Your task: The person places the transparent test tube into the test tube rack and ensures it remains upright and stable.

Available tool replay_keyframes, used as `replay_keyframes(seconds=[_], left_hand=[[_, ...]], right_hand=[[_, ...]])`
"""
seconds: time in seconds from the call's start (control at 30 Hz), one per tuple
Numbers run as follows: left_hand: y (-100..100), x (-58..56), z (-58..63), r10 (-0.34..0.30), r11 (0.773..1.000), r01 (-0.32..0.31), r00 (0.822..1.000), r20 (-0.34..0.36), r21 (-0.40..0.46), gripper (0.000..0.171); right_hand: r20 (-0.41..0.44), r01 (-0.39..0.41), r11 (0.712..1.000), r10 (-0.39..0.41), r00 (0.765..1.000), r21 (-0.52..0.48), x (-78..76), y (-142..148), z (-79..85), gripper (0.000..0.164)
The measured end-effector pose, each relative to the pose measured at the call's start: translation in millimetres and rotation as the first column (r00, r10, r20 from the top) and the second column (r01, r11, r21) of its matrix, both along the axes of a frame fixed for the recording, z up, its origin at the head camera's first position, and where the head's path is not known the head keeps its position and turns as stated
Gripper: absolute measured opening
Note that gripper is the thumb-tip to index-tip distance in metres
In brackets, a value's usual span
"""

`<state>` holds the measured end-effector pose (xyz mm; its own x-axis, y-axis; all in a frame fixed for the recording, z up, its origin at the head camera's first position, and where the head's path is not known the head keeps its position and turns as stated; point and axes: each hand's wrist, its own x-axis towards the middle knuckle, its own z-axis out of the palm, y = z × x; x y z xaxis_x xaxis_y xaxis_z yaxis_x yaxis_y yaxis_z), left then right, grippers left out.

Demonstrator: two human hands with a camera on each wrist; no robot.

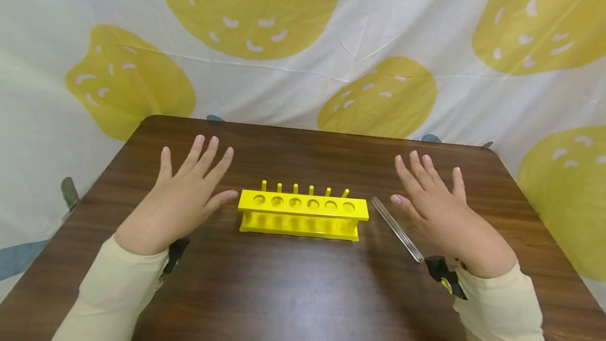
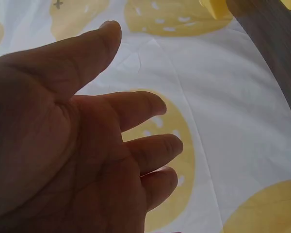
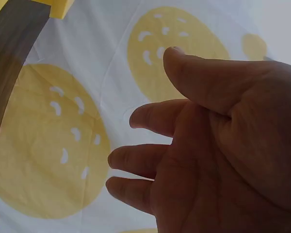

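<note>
A yellow test tube rack (image 1: 303, 205) stands upright in the middle of the table, with a row of round holes and a row of pegs behind them. To its right lies a clear glass tube (image 1: 396, 229), slanted; whether it is one tube or several side by side I cannot tell. My left hand (image 1: 177, 204) is left of the rack, fingers spread, its thumb nearest the rack's left end. On the other side my right hand (image 1: 440, 214) is spread beside the glass tube. Both wrist views show bare palms, the left palm (image 2: 87, 150) and the right palm (image 3: 199, 160), holding nothing.
The dark brown wooden table (image 1: 265, 288) has rounded far corners. Behind it hangs a white cloth (image 1: 265, 88) with large yellow fruit prints. A black wrist strap (image 1: 176, 256) shows at the left cuff, and another black strap (image 1: 445, 277) at the right.
</note>
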<state>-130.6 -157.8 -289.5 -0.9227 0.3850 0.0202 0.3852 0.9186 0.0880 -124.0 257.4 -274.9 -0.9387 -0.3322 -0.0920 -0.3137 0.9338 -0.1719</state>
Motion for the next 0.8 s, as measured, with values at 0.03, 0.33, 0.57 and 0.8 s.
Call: replay_keyframes(seconds=[0.03,0.33,0.57,0.8], left_hand=[[1.2,-0.2,-1.0,-0.001,1.000,0.001,1.000,0.004,-0.005,0.078],[15.4,2.2,-9.9,-0.049,0.999,0.049,0.999,-0.008,-0.014,0.077],[18.2,1.9,-14.8,-0.065,0.998,0.065,0.998,0.008,-0.010,0.076],[19.4,2.1,-16.2,-0.083,0.996,0.083,0.997,0.008,-0.025,0.075]], right_hand=[[0.003,-0.002,1.000,0.002,1.000,0.000,-0.5,0.2,-0.3,0.078],[0.026,-0.027,0.999,0.028,0.999,-0.022,-5.7,2.5,-6.5,0.077],[0.075,-0.034,0.998,0.039,0.996,-0.056,-10.7,1.1,-14.8,0.076],[0.114,-0.047,0.998,0.051,0.992,-0.036,-19.9,2.9,-24.9,0.076]])
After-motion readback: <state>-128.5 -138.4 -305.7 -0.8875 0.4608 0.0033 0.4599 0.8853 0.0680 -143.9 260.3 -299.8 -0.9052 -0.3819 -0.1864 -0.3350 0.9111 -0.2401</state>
